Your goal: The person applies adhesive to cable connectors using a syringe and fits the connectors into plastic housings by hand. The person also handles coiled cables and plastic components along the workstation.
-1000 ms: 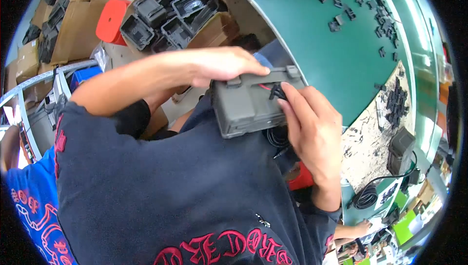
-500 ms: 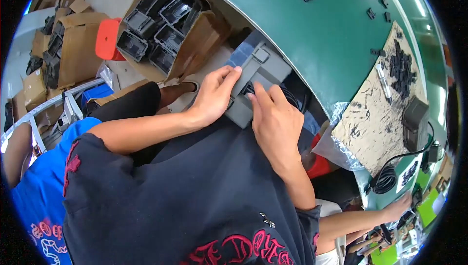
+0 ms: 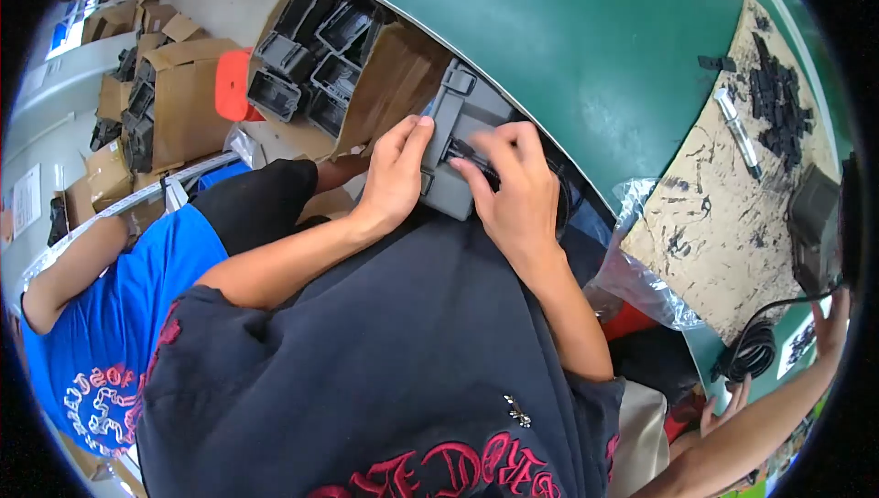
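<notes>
A grey plastic box (image 3: 449, 191) with latches on its side rests in my lap at the table edge. My left hand (image 3: 400, 168) is closed on its near left side, thumb and fingers pressed along the rim. Over the box's middle is my right hand (image 3: 524, 191), thumb and index finger apart and the fingertips blurred by motion. A small black part (image 3: 458, 148) shows inside the box beside those fingertips; I cannot tell whether they touch it. Black cable (image 3: 562, 198) hangs partly hidden behind my right hand.
A carton (image 3: 394, 68) of grey boxes stands ahead left. On the green table (image 3: 586, 68) lie cardboard (image 3: 696, 223) with black pieces, a marker-like tube (image 3: 738, 132), another grey box (image 3: 815, 232) and coiled cable (image 3: 751, 356). Another person's hand (image 3: 831, 322) is at right; someone in blue sits left.
My right fingers have lifted and spread from the box's middle, uncovering a black part. My left hand still grips the box. The view has shifted, and the other person's arm at right reaches farther up.
</notes>
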Motion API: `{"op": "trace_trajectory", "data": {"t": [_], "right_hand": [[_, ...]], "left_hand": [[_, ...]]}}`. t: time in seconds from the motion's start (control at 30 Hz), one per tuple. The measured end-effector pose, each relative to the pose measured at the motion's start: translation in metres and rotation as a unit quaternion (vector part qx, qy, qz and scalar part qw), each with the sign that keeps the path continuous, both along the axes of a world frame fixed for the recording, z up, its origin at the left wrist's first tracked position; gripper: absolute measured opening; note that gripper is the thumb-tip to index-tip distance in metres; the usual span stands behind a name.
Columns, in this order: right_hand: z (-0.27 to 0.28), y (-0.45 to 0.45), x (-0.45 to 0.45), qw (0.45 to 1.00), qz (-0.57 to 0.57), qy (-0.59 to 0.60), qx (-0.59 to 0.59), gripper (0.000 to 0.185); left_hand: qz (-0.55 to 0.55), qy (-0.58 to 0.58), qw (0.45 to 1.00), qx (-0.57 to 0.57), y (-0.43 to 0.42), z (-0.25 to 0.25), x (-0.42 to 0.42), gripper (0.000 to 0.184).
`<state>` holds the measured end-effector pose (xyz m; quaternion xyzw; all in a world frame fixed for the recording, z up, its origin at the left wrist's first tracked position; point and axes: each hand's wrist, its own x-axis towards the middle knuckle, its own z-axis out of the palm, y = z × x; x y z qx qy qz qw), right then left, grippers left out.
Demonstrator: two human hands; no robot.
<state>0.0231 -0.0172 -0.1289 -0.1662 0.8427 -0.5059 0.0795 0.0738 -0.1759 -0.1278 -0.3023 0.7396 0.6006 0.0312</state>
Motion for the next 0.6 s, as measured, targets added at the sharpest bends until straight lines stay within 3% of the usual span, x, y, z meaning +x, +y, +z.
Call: {"op": "trace_trajectory", "data": {"t": [0.1,0.2,0.37,0.47,0.6], "right_hand": [[-0.005,0.008,-0.005,0.995,0.08,0.005,-0.056,0.014],[0.0,0.012,-0.016,0.991,0.129,-0.004,-0.044,0.014],[-0.005,0.005,-0.025,0.994,0.07,0.078,-0.039,0.013],[-0.009,0.012,-0.024,0.989,0.132,0.048,-0.04,0.013],[-0.008,0.005,-0.022,0.988,0.117,0.098,-0.039,0.012]], "left_hand": [[0.011,-0.009,1.0,0.002,-0.002,-0.004,0.004,0.034],[0.029,-0.023,0.999,0.03,0.0,-0.002,0.004,0.034],[-0.008,-0.015,1.0,-0.002,-0.005,0.0,-0.001,0.031],[0.002,-0.022,0.998,0.059,0.0,0.005,0.001,0.025],[0.034,-0.013,0.996,0.081,0.003,0.005,0.0,0.025]]}}
